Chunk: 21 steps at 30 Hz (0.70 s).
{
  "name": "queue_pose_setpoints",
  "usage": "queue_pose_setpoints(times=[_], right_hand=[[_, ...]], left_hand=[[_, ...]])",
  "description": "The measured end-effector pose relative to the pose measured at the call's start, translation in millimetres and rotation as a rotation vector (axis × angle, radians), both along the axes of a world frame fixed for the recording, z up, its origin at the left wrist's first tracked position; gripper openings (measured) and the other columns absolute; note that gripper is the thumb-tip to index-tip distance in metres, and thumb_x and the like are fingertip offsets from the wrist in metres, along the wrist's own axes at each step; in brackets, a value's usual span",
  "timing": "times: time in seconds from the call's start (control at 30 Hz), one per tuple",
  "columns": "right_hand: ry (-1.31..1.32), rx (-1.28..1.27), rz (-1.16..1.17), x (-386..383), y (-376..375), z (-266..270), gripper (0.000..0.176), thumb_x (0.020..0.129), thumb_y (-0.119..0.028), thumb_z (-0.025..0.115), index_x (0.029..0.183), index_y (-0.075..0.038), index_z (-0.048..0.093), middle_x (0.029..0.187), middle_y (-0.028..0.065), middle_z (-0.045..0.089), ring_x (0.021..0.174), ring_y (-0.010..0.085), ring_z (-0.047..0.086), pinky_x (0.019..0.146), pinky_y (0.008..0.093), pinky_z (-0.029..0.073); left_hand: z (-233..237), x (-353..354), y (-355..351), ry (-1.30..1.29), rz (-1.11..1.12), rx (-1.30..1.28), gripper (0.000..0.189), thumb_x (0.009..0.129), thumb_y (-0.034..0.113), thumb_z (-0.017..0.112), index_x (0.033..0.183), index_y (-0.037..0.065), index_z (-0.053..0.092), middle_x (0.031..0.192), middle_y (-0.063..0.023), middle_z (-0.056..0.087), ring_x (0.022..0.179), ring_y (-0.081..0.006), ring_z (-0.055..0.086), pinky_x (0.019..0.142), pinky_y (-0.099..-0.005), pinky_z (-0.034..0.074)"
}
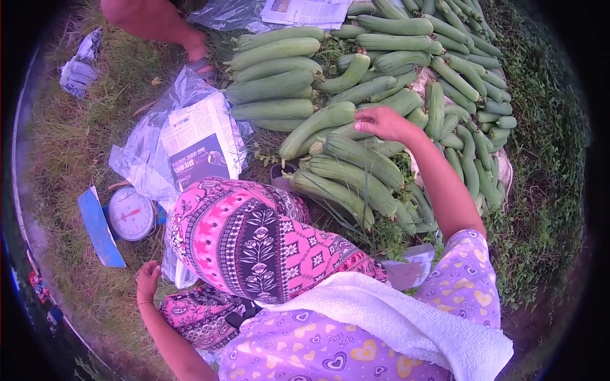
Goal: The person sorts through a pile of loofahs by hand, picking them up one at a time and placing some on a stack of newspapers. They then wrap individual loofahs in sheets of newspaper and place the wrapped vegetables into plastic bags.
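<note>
Long green luffa gourds (365,166) lie in a big heap in front of me. My right hand (384,122) reaches over the heap, its fingers curled at the end of one luffa gourd (321,127). More gourds (273,82) lie side by side in a row just beyond it. My left hand (148,280) hangs low beside my pink patterned trousers (232,241), fingers curled, with nothing visible in them. Nearest to it are a round dial scale (131,213) and a blue board (101,227) on the grass.
Folded newspaper (200,143) lies on clear plastic sheeting (141,162) left of the gourds. Another newspaper stack (305,13) is at the top. A person's leg (159,24) with a sandalled foot stands at upper left. A white towel (394,317) drapes over my shoulder.
</note>
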State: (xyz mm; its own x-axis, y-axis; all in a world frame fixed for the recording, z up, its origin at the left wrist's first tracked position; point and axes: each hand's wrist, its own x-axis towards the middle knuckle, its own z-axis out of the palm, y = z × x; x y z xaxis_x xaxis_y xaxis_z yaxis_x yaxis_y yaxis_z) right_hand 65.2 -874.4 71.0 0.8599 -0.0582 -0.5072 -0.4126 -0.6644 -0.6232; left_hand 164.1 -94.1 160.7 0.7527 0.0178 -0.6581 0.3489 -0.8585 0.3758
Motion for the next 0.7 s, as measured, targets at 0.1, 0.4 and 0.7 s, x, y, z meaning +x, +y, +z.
queue_pose_setpoints(times=[0.1, 0.4, 0.7], right_hand=[[-0.215, -0.366, -0.040, 23, -34, -2, 0.046, 0.079, -0.036, 0.069, 0.113, -0.006, 0.062, 0.111, 0.0140, 0.061, 0.109, 0.0308, 0.055, 0.092, 0.0398, 0.045], [-0.445, -1.112, -0.179, 120, -150, -35, 0.026, 0.084, -0.014, 0.054, 0.109, -0.011, 0.060, 0.112, 0.0090, 0.055, 0.111, 0.0272, 0.050, 0.091, 0.0437, 0.042], [-0.200, -1.309, -0.056, 127, -146, -61, 0.021, 0.088, -0.016, 0.045, 0.104, -0.009, 0.058, 0.108, 0.0098, 0.055, 0.110, 0.0257, 0.051, 0.088, 0.0509, 0.041]], left_hand=[[1, 0, 1, 0.024, 0.004, 0.020, 0.031, 0.088, 0.011, 0.061, 0.113, -0.006, 0.056, 0.098, -0.0088, 0.064, 0.082, -0.0139, 0.061, 0.074, -0.0274, 0.050], [0, -3, 1, 0.030, 0.047, 0.012, 0.027, 0.087, 0.010, 0.061, 0.109, -0.006, 0.057, 0.095, -0.0081, 0.065, 0.083, -0.0142, 0.062, 0.076, -0.0277, 0.050], [-3, 3, -2, 0.081, 0.013, 0.039, 0.031, 0.088, 0.011, 0.060, 0.114, -0.006, 0.056, 0.098, -0.0088, 0.064, 0.084, -0.0151, 0.061, 0.077, -0.0285, 0.050]])
